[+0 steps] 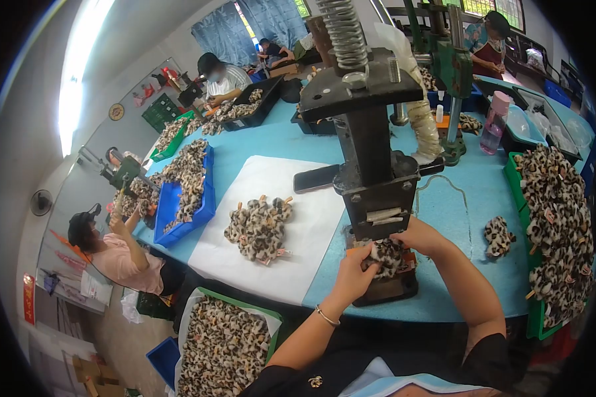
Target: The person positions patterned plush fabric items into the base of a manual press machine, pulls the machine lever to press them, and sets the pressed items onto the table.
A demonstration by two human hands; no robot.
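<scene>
A small spotted plush piece [387,257], black, brown and cream, sits at the base of a black hand press [375,192]. My left hand [355,271] pinches its left side, with the thumb bent over the fur. From the right, my right hand [417,236] grips its upper edge close under the press head; some of those fingers are hidden. On a white sheet [298,218] left of the press lies a pile of similar plush pieces [259,228] with small tags. One more plush piece [498,237] rests on the blue table to the right.
A green crate [536,324] heaped with plush pieces stands at the right edge. Below left is another full crate [273,319]. A blue tray [165,212] and a pink bottle [495,122] stand on the table [444,198]. Several people sit around it, one in pink [129,261] at left.
</scene>
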